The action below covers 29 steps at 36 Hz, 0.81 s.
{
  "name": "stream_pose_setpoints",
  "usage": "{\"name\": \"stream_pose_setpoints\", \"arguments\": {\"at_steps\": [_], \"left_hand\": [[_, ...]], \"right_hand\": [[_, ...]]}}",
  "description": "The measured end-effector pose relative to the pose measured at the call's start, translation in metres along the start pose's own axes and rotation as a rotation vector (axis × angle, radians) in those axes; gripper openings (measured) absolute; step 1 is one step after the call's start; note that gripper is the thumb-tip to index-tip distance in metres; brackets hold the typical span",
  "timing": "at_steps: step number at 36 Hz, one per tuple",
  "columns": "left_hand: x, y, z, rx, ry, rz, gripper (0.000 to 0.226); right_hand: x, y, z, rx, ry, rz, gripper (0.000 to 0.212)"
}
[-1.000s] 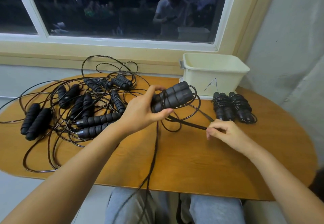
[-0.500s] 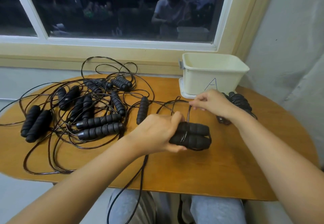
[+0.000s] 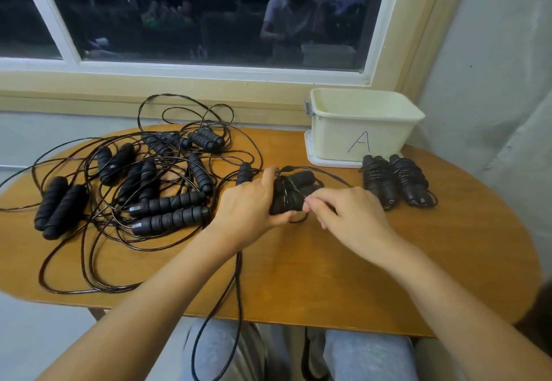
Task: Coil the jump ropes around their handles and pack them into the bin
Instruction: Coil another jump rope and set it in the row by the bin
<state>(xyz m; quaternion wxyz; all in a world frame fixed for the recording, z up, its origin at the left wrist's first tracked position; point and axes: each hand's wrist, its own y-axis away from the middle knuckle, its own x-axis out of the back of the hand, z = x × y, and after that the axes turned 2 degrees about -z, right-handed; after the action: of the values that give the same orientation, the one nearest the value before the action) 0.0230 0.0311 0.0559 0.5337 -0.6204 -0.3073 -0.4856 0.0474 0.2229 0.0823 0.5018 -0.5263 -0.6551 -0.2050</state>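
My left hand (image 3: 249,206) grips a pair of black jump-rope handles (image 3: 294,191) held together above the middle of the wooden table (image 3: 448,261). Several turns of black cord wrap them. My right hand (image 3: 348,215) pinches the cord right beside the handles, and the rest of that cord (image 3: 236,285) trails off the table's front edge. Two coiled rope bundles (image 3: 397,180) lie in front of the cream bin (image 3: 363,127) marked "A" at the back right. A tangle of loose ropes and handles (image 3: 155,189) covers the table's left half.
A window sill and dark window run behind the table. A grey wall stands close on the right. My knees in grey trousers show under the table's front edge.
My left hand has turned the handles from level to more upright and moved them slightly farther away. My right hand has come down from near the bin to the handles, drawing the cord around them.
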Motion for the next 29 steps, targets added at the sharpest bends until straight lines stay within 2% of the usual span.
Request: {"name": "stream_pose_setpoints", "arguments": {"at_steps": [4, 6, 9, 12, 17, 19, 21, 23, 26, 29], "left_hand": [[-0.001, 0.0, -0.007, 0.049, 0.228, 0.042, 0.079], [0.002, -0.001, -0.01, 0.067, 0.313, 0.029, 0.092], [0.005, 0.001, -0.007, 0.067, 0.416, -0.029, 0.106], [0.004, 0.001, -0.004, 0.093, 0.475, -0.034, 0.097], [0.007, 0.002, 0.002, 0.126, 0.446, -0.013, 0.093], [0.009, 0.002, 0.004, 0.166, 0.43, -0.003, 0.08], [0.01, 0.001, 0.003, 0.176, 0.41, 0.005, 0.073], [0.01, 0.0, 0.001, 0.155, 0.394, 0.007, 0.077], [0.009, 0.0, -0.004, 0.12, 0.403, 0.018, 0.082], [0.01, -0.001, -0.012, 0.114, 0.456, 0.039, 0.07]], "right_hand": [[-0.015, 0.018, 0.005, 0.002, -0.099, -0.002, 0.027], [-0.025, 0.022, 0.013, -0.031, -0.232, -0.006, 0.026], [-0.04, 0.026, 0.021, -0.035, -0.291, 0.025, 0.028], [-0.051, 0.028, 0.022, 0.033, -0.205, 0.091, 0.027], [-0.059, 0.028, 0.019, 0.156, 0.028, 0.19, 0.032], [-0.06, 0.027, 0.018, 0.205, 0.112, 0.218, 0.025], [-0.06, 0.027, 0.017, 0.234, 0.175, 0.223, 0.009], [-0.059, 0.026, 0.019, 0.237, 0.171, 0.188, 0.009], [-0.049, 0.024, 0.024, 0.147, 0.066, 0.05, 0.033], [-0.039, 0.022, 0.04, 0.036, -0.093, -0.138, 0.023]]}}
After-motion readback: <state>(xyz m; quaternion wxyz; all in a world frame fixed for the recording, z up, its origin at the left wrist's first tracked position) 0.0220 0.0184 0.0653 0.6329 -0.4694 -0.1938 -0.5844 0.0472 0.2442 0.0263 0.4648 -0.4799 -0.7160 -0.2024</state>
